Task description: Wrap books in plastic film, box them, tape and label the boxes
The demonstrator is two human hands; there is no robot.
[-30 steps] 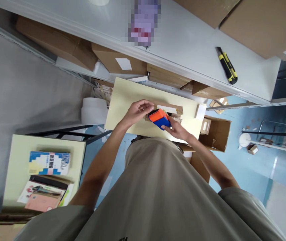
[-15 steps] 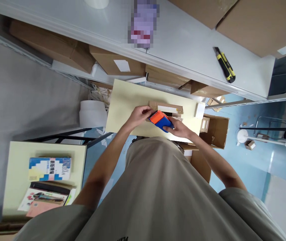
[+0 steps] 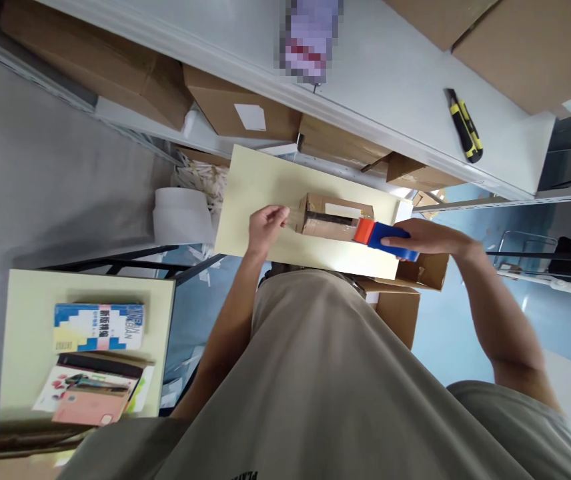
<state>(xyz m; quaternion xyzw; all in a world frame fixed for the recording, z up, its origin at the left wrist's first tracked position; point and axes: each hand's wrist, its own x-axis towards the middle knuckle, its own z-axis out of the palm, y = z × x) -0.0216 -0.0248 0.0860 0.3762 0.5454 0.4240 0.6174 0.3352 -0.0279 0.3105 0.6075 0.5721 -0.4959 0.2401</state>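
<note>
We stand in a packing or stock room. Beyond our hands (image 3: 265,227) a grey metal shelf (image 3: 395,73) holds stacked cartons (image 3: 235,110) and a yellow knife (image 3: 464,127). Between the hands a small box (image 3: 333,217) sits on the tabletop (image 3: 260,187); an open carton (image 3: 425,272) lies below the right hand (image 3: 428,237), books (image 3: 98,327) left of us.

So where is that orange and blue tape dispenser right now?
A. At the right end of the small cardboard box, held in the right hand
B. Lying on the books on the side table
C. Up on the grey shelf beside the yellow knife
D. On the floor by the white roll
A: the right hand grips the tape dispenser against the right end of the cardboard box, while the left hand steadies the box's other end.
</note>
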